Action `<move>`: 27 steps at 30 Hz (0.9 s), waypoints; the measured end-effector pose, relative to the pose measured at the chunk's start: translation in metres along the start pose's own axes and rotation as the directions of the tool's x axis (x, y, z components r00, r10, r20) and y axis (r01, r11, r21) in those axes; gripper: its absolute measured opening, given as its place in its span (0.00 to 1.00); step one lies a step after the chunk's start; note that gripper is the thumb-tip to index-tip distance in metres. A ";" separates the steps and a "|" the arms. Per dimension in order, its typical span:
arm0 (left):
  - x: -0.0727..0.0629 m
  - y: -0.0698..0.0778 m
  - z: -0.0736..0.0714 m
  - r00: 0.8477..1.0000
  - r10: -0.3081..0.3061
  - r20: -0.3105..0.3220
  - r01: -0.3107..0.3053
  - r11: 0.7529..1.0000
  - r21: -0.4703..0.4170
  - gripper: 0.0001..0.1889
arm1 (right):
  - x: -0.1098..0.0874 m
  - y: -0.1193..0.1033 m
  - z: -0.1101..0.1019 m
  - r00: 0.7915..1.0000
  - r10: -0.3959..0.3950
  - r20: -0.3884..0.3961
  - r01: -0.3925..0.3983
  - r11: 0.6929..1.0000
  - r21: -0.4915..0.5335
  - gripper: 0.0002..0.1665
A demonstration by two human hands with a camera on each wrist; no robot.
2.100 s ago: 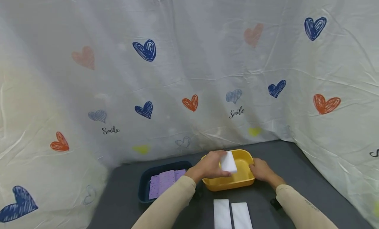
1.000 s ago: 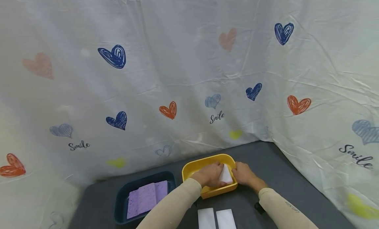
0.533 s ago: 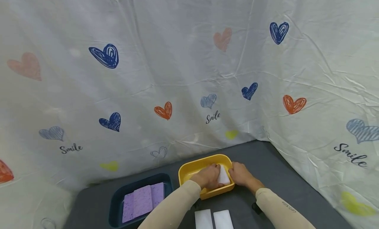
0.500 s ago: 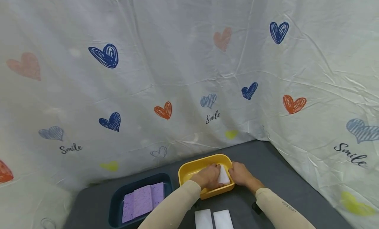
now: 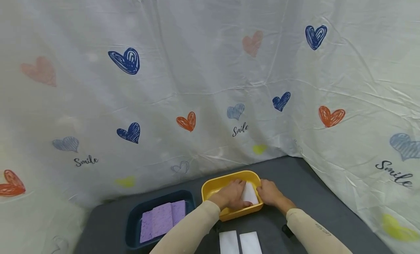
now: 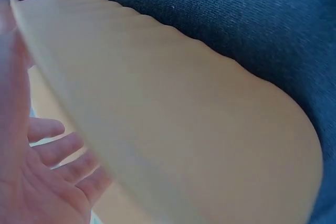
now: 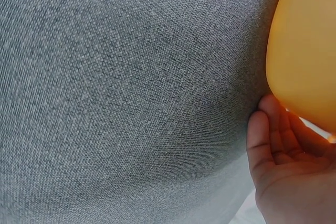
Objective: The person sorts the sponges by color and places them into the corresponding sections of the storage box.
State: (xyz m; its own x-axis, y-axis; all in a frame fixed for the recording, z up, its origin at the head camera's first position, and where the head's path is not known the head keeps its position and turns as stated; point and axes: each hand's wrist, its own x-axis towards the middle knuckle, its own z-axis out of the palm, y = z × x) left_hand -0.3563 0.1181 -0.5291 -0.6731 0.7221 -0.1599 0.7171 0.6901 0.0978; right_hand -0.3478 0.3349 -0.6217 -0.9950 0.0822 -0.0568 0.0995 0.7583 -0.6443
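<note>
In the head view, a white block-shaped sponge (image 5: 250,194) lies at the right end of a yellow plastic tray (image 5: 210,186). My left hand (image 5: 233,194) is inside the tray, just left of the sponge, its fingers and thumb loosely spread along the sponge's side. The left wrist view shows those fingers (image 6: 58,153) relaxed behind the tray wall, with no sponge visible there. At the tray's right end, my right hand (image 5: 269,192) holds the rim; the right wrist view shows its fingers (image 7: 260,132) bent against the outer wall.
Left of the yellow tray stands a dark blue tray (image 5: 132,219) holding several purple speckled sponges (image 5: 162,219). Two more white sponges (image 5: 229,242) lie side by side in front on the dark grey tabletop (image 5: 285,173). A white heart-print curtain (image 5: 203,82) hangs behind.
My left hand has lowered the white sponge into the yellow tray and loosened its fingers from it. My right hand stays at the rim. The head view has shifted slightly.
</note>
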 end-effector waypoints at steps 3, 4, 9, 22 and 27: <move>-0.007 -0.003 -0.004 1.000 0.012 -0.012 -0.013 0.998 -0.063 0.52 | -0.001 0.002 0.002 1.000 -0.003 -0.001 0.003 1.000 0.001 0.18; -0.010 -0.004 -0.005 1.000 0.014 -0.016 -0.016 0.997 -0.081 0.52 | -0.001 0.004 0.003 1.000 -0.001 0.000 0.001 1.000 -0.002 0.17; -0.028 -0.005 -0.019 1.000 0.017 -0.017 -0.019 0.987 -0.158 0.51 | 0.000 0.013 0.004 1.000 0.003 0.008 -0.003 1.000 -0.004 0.16; -0.081 -0.010 -0.048 0.993 0.087 -0.084 -0.103 0.974 -0.204 0.52 | -0.026 -0.023 -0.019 0.999 -0.027 0.035 0.028 1.000 -0.006 0.22; -0.101 -0.010 -0.052 0.977 0.154 -0.145 -0.180 0.966 -0.184 0.51 | -0.049 -0.058 -0.034 0.999 -0.018 0.042 0.018 1.000 0.011 0.19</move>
State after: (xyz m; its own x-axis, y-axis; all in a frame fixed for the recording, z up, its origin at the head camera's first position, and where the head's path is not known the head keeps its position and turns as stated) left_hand -0.3049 0.0411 -0.4632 -0.5735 0.8192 0.0015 0.7808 0.5460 0.3036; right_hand -0.3044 0.3090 -0.5557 -0.9962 0.0415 -0.0767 0.0816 0.7528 -0.6532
